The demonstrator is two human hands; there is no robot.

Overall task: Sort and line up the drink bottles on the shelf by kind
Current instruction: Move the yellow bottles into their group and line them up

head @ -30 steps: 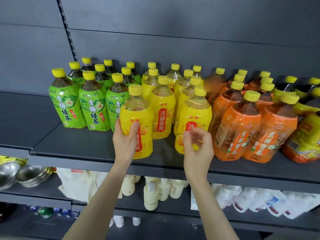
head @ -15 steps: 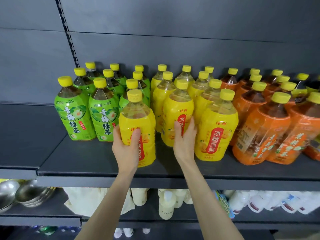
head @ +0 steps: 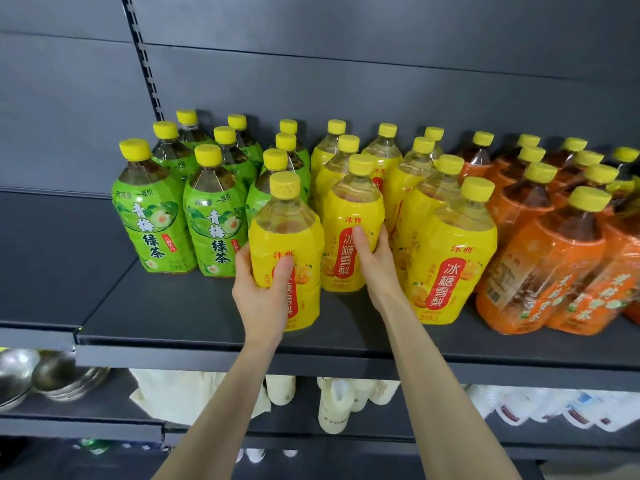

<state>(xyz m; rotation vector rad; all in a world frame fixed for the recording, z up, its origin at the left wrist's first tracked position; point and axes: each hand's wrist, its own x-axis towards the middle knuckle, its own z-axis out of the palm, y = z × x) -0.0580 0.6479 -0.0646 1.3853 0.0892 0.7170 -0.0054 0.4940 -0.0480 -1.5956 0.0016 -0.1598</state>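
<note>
Near the front edge of the dark shelf [head: 194, 317], the foremost yellow bottle [head: 287, 237] is standing upright, forward of its row. The left hand [head: 263, 296] is wrapping it low on the label, with the thumb pressing across the red strip on the front and the fingers [head: 242, 252] curling round the left side. Whether its base is resting on the shelf or hanging just clear of it, I cannot tell. Pale liquid is showing through its clear shoulder. A bright yellow sleeve is covering the rest, carrying a red vertical band of white characters and small pear figures, and a yellow screw cap is topping it.

Just behind and to its right, a second yellow bottle [head: 351, 216] of the same kind is sitting upright. The right hand [head: 377, 265] is gripping it from the right, the thumb lying up the red band and the fingers curling round the far side.

More yellow bottles [head: 450, 258] are filling the rows behind and to the right, the nearest one standing just beside the right wrist. Green-sleeved bottles [head: 149, 220] of dark tea are clustering on the left, packed close together. Orange-sleeved bottles [head: 540, 268] are crowding the right end. All of them are wearing yellow caps.

Below, the lower shelves [head: 294, 427] are carrying white bottles [head: 334, 407] and, at far left, stacked steel bowls [head: 45, 375].
</note>
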